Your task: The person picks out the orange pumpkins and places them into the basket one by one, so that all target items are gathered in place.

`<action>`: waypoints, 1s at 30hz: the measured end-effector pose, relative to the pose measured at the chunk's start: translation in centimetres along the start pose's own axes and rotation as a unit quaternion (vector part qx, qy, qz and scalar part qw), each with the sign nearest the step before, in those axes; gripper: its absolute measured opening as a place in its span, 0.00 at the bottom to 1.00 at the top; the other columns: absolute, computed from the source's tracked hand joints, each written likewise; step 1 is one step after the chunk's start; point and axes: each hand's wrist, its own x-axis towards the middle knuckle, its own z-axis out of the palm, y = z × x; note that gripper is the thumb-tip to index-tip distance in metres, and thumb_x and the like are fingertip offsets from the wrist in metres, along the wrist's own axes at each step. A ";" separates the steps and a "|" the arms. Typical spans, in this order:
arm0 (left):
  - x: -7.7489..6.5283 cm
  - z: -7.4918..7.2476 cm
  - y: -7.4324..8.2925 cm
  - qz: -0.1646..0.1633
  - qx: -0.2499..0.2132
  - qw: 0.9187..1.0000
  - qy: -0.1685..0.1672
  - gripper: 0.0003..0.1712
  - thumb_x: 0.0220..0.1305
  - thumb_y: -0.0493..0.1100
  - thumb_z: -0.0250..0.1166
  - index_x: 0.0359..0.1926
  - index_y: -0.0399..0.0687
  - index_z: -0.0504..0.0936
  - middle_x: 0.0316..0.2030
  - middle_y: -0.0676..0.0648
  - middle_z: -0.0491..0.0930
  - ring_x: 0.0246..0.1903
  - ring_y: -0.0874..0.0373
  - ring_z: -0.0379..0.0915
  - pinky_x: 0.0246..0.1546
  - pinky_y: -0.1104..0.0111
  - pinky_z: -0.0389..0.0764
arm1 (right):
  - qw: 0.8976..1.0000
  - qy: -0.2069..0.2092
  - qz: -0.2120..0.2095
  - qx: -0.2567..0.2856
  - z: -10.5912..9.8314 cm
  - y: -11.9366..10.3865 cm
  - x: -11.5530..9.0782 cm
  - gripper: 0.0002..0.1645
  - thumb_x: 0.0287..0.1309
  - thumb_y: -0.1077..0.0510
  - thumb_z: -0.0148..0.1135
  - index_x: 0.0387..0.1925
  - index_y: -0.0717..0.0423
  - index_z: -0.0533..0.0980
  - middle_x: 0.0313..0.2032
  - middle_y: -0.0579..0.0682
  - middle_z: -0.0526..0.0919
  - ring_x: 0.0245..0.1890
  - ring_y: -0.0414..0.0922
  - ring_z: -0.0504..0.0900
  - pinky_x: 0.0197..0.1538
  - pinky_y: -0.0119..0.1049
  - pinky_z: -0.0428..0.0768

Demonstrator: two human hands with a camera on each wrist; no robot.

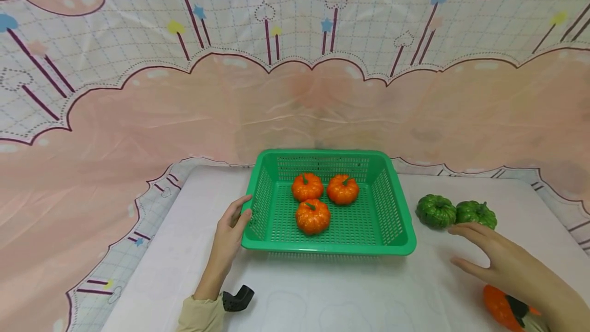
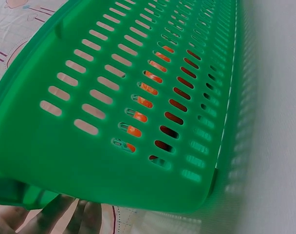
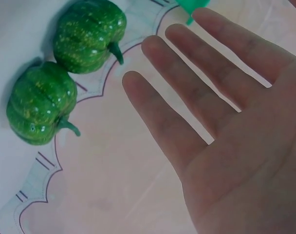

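Observation:
A green plastic basket [image 1: 332, 248] with slotted walls stands on the table and holds three small orange pumpkins [image 1: 313, 217]. My left hand [image 1: 230, 224] holds the basket's left rim, thumb and index fingertip at its edge; in the left wrist view the rim hides the ends of its fingers [image 2: 46, 214]. My right hand [image 1: 488, 247] is over the table right of the basket, fingers spread and holding nothing. Just beyond its fingertips two green pumpkins [image 1: 436, 211] [image 3: 43, 103] sit side by side, the right one partly covered by the hand in the head view.
A smooth orange object [image 1: 500, 304] lies at the lower right, partly hidden by the right forearm. A black piece [image 1: 238, 298] is at the left wrist. Behind the white table [image 1: 318, 291] hangs a pink and white patterned cloth [image 1: 318, 101].

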 end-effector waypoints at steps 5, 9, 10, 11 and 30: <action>0.0 0.1 0.0 -0.001 0.000 1.000 0.000 0.25 0.76 0.47 0.54 0.70 0.50 0.67 0.73 0.43 0.62 0.73 0.49 0.57 0.69 0.51 0.61 | 1.000 -0.003 0.003 -0.004 0.1 0.8 -0.4 0.38 0.50 0.40 0.75 0.55 0.60 0.77 0.55 0.62 0.78 0.52 0.63 0.77 0.48 0.66 0.77; 0.1 0.2 0.0 -0.001 0.004 1.000 0.000 0.25 0.77 0.48 0.54 0.70 0.51 0.67 0.73 0.44 0.62 0.73 0.50 0.57 0.69 0.52 0.62 | 1.000 -0.009 0.012 -0.006 0.3 1.4 -0.6 0.38 0.48 0.41 0.76 0.54 0.61 0.78 0.54 0.63 0.79 0.52 0.64 0.77 0.49 0.67 0.76; 0.1 0.2 0.0 -0.001 0.005 1.000 0.000 0.25 0.77 0.48 0.54 0.70 0.51 0.67 0.73 0.44 0.62 0.73 0.50 0.57 0.69 0.52 0.62 | 1.000 -0.011 0.016 -0.007 0.3 1.6 -0.7 0.38 0.48 0.41 0.76 0.54 0.61 0.78 0.53 0.64 0.79 0.51 0.65 0.77 0.49 0.67 0.76; 0.1 0.1 0.0 -0.001 0.005 1.000 0.000 0.25 0.77 0.48 0.54 0.70 0.51 0.67 0.73 0.44 0.62 0.73 0.50 0.57 0.69 0.52 0.62 | 1.000 -0.014 0.019 -0.006 0.4 1.7 -0.8 0.37 0.48 0.41 0.76 0.53 0.61 0.78 0.53 0.64 0.79 0.52 0.65 0.77 0.49 0.67 0.76; 0.1 0.1 0.1 -0.001 0.008 1.000 0.003 0.24 0.77 0.47 0.54 0.70 0.51 0.68 0.72 0.43 0.62 0.73 0.50 0.57 0.69 0.53 0.62 | 0.988 -0.123 0.093 0.029 1.4 4.8 -1.9 0.45 0.48 0.38 0.75 0.58 0.66 0.73 0.56 0.77 0.71 0.49 0.73 0.71 0.46 0.73 0.72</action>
